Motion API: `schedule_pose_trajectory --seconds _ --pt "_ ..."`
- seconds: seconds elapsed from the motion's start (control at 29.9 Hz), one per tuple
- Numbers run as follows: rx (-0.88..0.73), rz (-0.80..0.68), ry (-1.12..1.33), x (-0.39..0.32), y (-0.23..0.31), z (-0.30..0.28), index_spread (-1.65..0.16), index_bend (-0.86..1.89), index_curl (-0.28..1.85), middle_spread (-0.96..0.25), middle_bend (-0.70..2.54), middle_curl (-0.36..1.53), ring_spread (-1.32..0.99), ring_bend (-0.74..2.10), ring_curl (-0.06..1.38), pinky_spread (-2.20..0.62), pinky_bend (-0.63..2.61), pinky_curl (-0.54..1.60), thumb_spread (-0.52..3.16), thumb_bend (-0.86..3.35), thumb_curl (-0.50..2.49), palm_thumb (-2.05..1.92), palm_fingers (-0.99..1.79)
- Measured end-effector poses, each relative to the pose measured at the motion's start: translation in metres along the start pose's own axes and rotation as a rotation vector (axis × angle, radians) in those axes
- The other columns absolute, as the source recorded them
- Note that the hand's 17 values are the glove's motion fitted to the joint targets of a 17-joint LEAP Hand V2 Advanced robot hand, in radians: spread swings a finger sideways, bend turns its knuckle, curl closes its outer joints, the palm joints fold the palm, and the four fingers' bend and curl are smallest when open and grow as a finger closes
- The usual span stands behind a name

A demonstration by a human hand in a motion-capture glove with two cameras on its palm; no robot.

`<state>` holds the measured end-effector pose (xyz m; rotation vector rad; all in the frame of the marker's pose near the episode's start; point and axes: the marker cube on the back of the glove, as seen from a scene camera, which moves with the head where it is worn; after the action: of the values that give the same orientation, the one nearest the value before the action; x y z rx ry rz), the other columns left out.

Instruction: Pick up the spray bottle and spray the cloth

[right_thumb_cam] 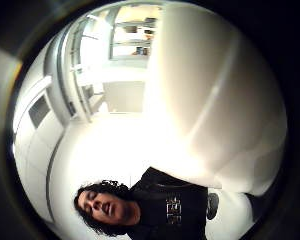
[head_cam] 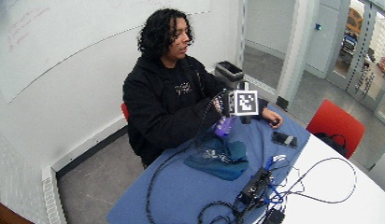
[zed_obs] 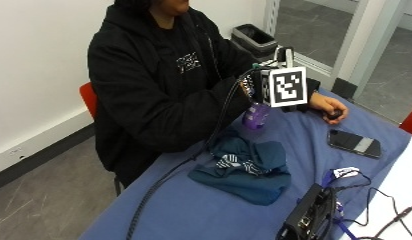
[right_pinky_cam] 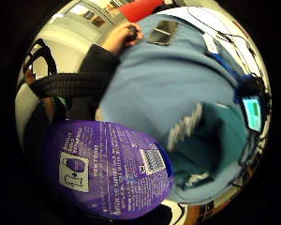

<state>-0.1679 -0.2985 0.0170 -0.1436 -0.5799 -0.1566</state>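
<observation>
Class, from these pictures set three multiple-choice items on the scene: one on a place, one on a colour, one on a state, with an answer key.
1. Where does the cloth lie?
A. on the blue table cover
B. on the floor
C. in the bin

2. What colour is the spray bottle?
A. red
B. purple
C. yellow

3. Where is the bottle now?
A. lying on the phone
B. standing on the floor
C. held up above the table by the gloved right hand

Key: 1 A, the cloth rests crumpled on the cover; 2 B, the body is purple; 3 C, the bottle hangs clear of the cover.
</observation>
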Motion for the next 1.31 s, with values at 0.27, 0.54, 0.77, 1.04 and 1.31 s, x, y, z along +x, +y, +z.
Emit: schedule_pose_trajectory --seconds 0.27,0.54,0.77,1.04,1.31 --pt "0.168 -0.160 -0.293 0.009 -0.030 0.034 -0.25 0.20 0.63 -0.13 0.55 0.53 -0.20 0.54 0.49 -0.22 0.41 0.43 0.35 -0.03 0.77 0.99 1.30" --pt "0.251 -0.247 -0.362 0.027 -0.035 0.051 -0.25 0.20 0.63 -0.13 0.55 0.53 -0.20 0.55 0.49 -0.22 0.41 0.43 0.35 -0.03 0.78 0.99 1.30" --pt "0.314 -0.301 -0.367 0.031 -0.052 0.045 -0.25 0.21 0.64 -0.13 0.54 0.53 -0.20 0.55 0.49 -0.23 0.41 0.43 0.36 -0.03 0.78 0.99 1.30" --pt "0.311 -0.315 -0.378 0.035 -0.027 0.060 -0.26 0.22 0.65 -0.14 0.53 0.53 -0.20 0.56 0.49 -0.25 0.41 0.43 0.37 -0.03 0.78 0.99 1.31" --pt "0.313 -0.335 -0.370 0.039 -0.028 0.061 -0.27 0.21 0.65 -0.17 0.52 0.53 -0.22 0.57 0.49 -0.28 0.43 0.43 0.38 -0.04 0.78 0.97 1.31"
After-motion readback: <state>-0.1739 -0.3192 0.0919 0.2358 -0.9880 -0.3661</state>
